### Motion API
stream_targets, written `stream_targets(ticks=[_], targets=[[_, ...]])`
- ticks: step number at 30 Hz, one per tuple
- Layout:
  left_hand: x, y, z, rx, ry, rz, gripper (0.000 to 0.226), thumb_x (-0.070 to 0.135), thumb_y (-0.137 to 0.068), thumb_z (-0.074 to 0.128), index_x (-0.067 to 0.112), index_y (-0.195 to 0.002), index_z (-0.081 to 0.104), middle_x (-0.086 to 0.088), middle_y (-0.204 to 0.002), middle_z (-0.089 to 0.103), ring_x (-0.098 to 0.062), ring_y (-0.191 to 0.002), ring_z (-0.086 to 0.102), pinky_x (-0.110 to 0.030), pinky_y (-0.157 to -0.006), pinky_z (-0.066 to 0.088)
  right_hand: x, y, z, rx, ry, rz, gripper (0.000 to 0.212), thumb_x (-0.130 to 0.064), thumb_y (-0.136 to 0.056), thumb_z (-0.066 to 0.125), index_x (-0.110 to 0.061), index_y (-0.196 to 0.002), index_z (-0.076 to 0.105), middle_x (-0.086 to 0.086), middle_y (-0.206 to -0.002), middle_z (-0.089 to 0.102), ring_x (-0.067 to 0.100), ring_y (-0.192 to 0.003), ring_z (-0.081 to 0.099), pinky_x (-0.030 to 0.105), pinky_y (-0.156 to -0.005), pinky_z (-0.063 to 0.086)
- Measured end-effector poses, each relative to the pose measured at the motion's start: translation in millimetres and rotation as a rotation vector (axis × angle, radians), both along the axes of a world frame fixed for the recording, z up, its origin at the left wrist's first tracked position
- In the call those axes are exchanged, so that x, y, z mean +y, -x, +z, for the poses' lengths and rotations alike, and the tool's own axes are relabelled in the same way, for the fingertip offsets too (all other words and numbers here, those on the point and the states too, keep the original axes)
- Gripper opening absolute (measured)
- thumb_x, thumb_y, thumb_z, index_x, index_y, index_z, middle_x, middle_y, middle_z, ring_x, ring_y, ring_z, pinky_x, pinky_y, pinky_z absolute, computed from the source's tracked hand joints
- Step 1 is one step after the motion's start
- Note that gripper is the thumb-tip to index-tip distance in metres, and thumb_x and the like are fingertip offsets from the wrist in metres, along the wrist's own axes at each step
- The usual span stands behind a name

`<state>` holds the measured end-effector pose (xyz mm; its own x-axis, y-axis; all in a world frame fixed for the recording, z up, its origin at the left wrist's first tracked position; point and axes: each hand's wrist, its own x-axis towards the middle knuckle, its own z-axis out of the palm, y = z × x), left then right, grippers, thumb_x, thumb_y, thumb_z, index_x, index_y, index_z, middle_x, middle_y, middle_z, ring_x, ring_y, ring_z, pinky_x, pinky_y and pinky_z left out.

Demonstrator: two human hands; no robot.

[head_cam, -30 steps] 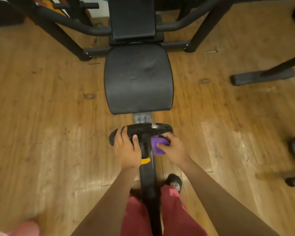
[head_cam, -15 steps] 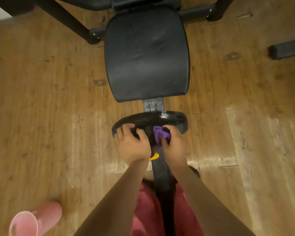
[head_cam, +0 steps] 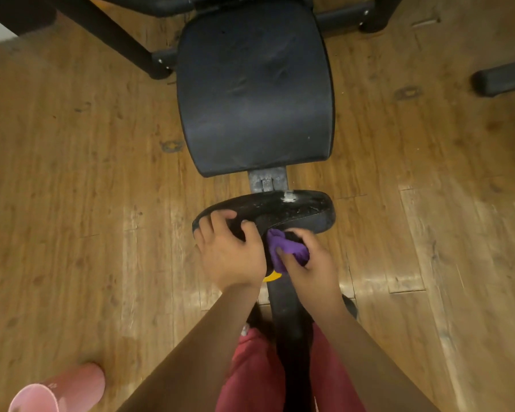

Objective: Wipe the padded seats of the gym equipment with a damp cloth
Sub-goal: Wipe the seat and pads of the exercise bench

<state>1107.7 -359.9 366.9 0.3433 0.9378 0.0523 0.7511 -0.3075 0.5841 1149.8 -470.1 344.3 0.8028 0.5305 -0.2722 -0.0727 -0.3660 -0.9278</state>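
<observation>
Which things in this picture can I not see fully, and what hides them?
Head view:
- purple cloth: mostly bunched inside the right hand; whether it is damp cannot be told.
- small pad: its near left edge lies under the fingers of the left hand.
- pink object: cut off by the bottom edge; what it is is unclear.
- large seat: the frame beyond it is cut off by the top edge.
</observation>
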Motion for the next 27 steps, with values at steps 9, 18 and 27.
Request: stream_targets(ticks=[9,18,27], targets=[[2.5,4.6,-4.3,-0.155,0.056,-0.07,0.036,0.035,-0.076,0.043,0.026,-0.107,0.06,0.014,-0.103,0.056,-0.02,-0.107,0.053,-0.044,-0.09,0.045,-0.1,-23.2,-74.5,-0.243,0.082,-0.399,0.017,-0.024,-0.094,0.056,-0.018,-0.11,0.06,0.002,-0.101,0.064,0.019,-0.094,0.061,0.03,-0.074,0.049],[12.0,10.9,-19.5,-0.4,0.351,-0.124,0.023,0.028,-0.088,0.051,0.042,-0.087,0.069,0.03,-0.113,0.06,0.003,-0.113,0.055,-0.048,-0.094,0.051,3.5,-19.4,-78.2,-0.437,-0.152,-0.138,0.024,-0.016,-0.087,0.06,-0.019,-0.11,0.062,-0.004,-0.104,0.062,0.008,-0.095,0.059,0.017,-0.081,0.046],[13.4,10.8,-20.7,-0.416,0.229,-0.171,0.029,0.027,-0.081,0.046,0.038,-0.081,0.072,0.023,-0.103,0.068,-0.003,-0.1,0.061,-0.042,-0.092,0.051,10.4,-14.5,-82.4,-0.395,-0.231,-0.13,0.008,-0.019,-0.089,0.058,-0.021,-0.097,0.06,0.0,-0.091,0.063,0.009,-0.083,0.06,0.02,-0.071,0.049]])
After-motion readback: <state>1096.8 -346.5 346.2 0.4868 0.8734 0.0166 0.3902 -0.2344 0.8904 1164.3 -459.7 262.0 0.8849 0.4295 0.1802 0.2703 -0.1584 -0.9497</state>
